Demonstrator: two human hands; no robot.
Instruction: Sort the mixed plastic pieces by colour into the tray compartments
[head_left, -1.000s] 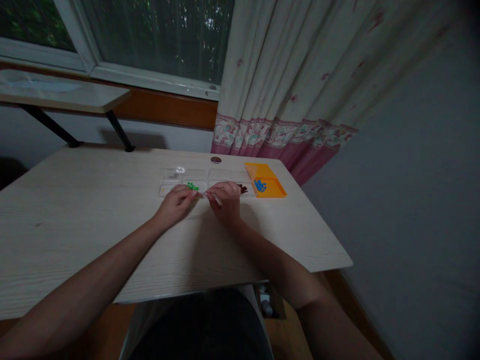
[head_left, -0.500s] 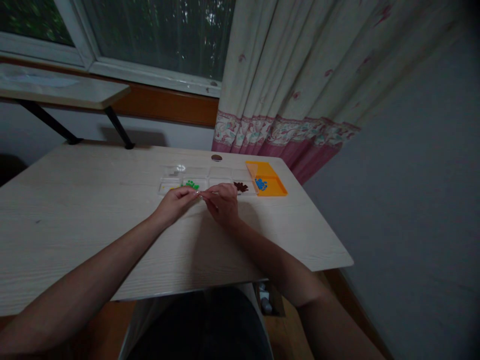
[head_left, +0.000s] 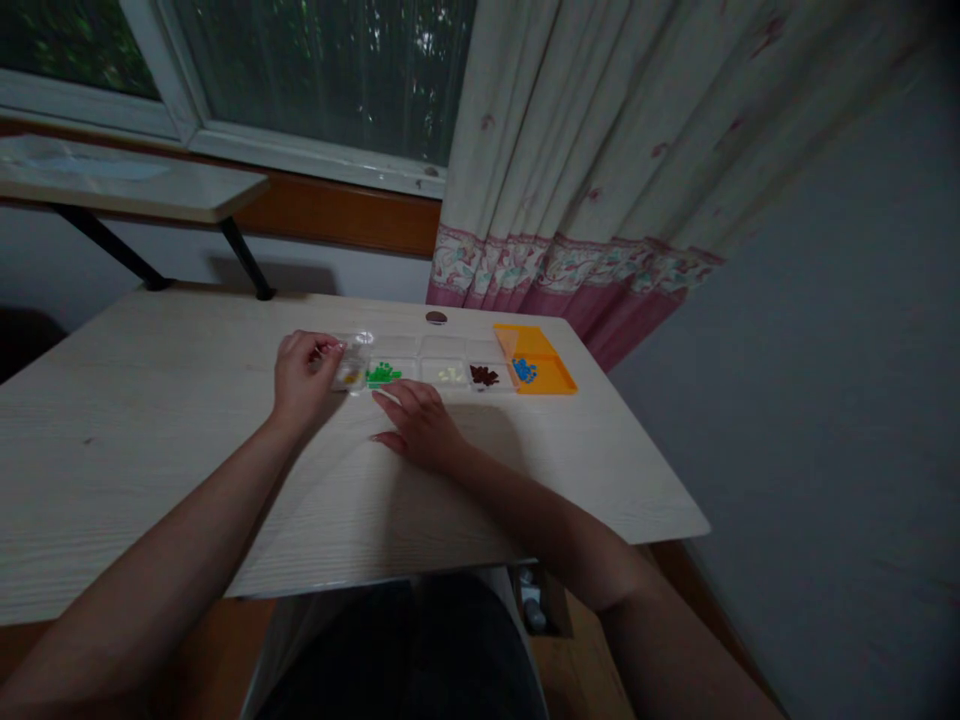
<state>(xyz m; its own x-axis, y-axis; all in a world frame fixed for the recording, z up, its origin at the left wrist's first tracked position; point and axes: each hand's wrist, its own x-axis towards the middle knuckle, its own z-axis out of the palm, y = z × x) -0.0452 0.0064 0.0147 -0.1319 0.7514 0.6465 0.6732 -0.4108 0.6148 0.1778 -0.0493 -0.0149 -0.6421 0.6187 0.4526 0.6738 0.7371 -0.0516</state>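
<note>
My left hand [head_left: 304, 378] is over the leftmost clear box [head_left: 357, 384], its fingertips pinched together; whatever may be between them is too small to make out. Some yellow pieces [head_left: 351, 378] lie in that box. Just in front of the green pieces [head_left: 384, 373] in the neighbouring clear box, my right hand [head_left: 420, 425] has its thumb and fingers apart and holds nothing visible. Further right in the row are pale yellow pieces [head_left: 451, 375], dark red-brown pieces [head_left: 484, 375], and blue pieces [head_left: 524, 371] in an orange box [head_left: 556, 376] with its lid raised.
A small dark oval object [head_left: 436, 317] lies behind the boxes on the pale wooden table [head_left: 322, 520]. At the back left a raised shelf [head_left: 180, 195] stands on black legs. A curtain [head_left: 562, 200] hangs behind the table, with a wall on the right.
My hands were together in front of the boxes and have separated. The left moved left and up to the leftmost box; the right opened and dropped slightly, uncovering the pale yellow pieces.
</note>
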